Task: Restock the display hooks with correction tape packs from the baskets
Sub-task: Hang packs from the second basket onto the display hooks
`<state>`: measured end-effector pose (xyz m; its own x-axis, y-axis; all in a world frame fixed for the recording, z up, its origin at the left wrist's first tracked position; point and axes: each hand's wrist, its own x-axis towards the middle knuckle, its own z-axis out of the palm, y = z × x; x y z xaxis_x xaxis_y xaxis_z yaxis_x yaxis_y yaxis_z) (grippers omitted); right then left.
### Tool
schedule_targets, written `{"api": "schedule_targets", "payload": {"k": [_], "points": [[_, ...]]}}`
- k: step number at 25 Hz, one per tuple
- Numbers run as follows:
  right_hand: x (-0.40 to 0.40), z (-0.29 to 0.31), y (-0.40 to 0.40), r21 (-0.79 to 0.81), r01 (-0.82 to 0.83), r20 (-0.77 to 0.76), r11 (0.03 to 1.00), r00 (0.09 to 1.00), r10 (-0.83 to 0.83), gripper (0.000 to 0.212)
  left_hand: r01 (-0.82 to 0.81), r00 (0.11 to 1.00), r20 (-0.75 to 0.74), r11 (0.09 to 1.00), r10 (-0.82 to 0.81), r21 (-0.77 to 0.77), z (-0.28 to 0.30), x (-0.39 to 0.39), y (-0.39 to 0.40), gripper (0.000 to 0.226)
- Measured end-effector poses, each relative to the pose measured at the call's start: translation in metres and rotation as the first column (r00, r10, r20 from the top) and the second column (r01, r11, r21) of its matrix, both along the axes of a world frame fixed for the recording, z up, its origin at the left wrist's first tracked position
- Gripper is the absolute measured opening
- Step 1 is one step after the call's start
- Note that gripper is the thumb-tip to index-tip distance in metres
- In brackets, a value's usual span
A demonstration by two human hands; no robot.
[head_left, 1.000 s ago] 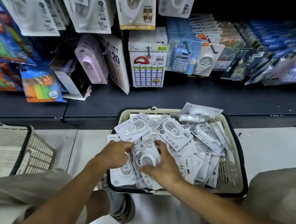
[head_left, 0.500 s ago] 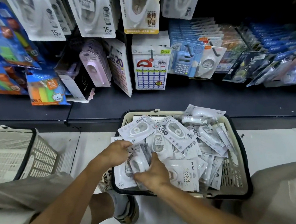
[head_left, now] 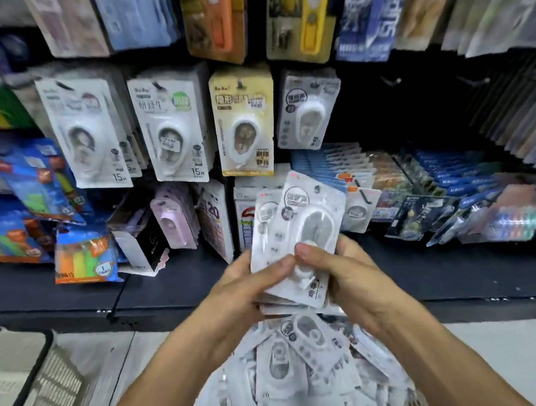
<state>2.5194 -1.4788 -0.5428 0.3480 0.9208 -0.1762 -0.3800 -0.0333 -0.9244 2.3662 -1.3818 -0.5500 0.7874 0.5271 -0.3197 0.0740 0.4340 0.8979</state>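
While both thumbs pressed its front, the left hand (head_left: pixel 249 286) and right hand (head_left: pixel 343 271) gripped a fanned stack of correction tape packs (head_left: pixel 299 232); two faces showed. Below the fingers, one basket (head_left: pixel 413 401) held a heap of loose packs (head_left: pixel 298 375). Leftward stood a second basket (head_left: pixel 48 388).

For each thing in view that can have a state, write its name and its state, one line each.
Left hand: grips the stack of packs.
Right hand: grips the same stack.
Stack of correction tape packs: lifted above the basket, upright.
Basket of packs: heaped full.
Second basket: contents out of view.
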Motion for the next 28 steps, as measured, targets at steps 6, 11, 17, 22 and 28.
{"api": "schedule_targets", "payload": {"k": [6,11,17,22,28], "points": [[0.034,0.105,0.024,0.174,0.063,0.298,0.983,0.948,-0.114,0.038,-0.204,0.975,0.144,0.940,0.170,0.274,0.112,0.022,0.042,0.051],[0.080,0.106,0.040,0.057,0.107,0.401,0.993,0.908,-0.121,0.029,-0.524,0.848,0.259,0.807,0.463,0.273,0.118,0.024,0.074,0.056],[0.097,0.095,0.073,-0.004,0.273,0.490,0.962,0.839,-0.236,0.035,-0.520,0.847,0.270,0.817,0.458,0.248,0.107,0.039,0.080,0.062],[0.104,0.092,0.080,-0.031,0.485,0.560,0.874,0.733,-0.386,0.047,-0.494,0.852,0.321,0.838,0.414,0.230,0.103,0.061,0.071,0.064],[0.075,0.084,0.065,0.074,0.158,0.410,0.985,0.895,-0.175,0.059,-0.413,0.903,0.273,0.841,0.330,0.350,0.098,0.080,0.067,0.057]]}}
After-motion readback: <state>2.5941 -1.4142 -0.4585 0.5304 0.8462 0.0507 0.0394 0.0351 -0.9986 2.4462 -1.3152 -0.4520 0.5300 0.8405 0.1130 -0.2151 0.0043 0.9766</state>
